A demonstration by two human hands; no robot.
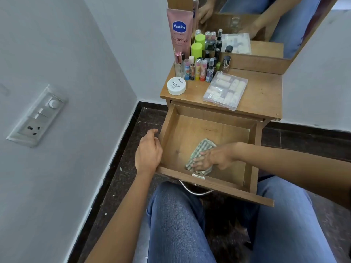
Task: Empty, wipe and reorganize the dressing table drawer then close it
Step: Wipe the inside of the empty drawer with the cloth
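Note:
The wooden drawer (224, 130) of the dressing table stands pulled out over my lap, with only a cloth inside. My right hand (212, 158) presses a folded checked cloth (203, 147) flat on the drawer floor near the front wall. My left hand (149, 150) rests on the drawer's left side wall, fingers curled over its top edge. On the tabletop (266, 92) stand a pink Vaseline tube (179, 31), several small bottles and lip balms (199, 67), a white nail polish remover tub (176, 85) and a clear plastic case (226, 90).
A mirror (256, 25) rises behind the tabletop. A white wall with a switch panel (38, 114) is at my left. The dark floor (121, 168) lies beside the drawer. My knees in blue jeans (176, 224) sit under the drawer front and its metal handle (195, 191).

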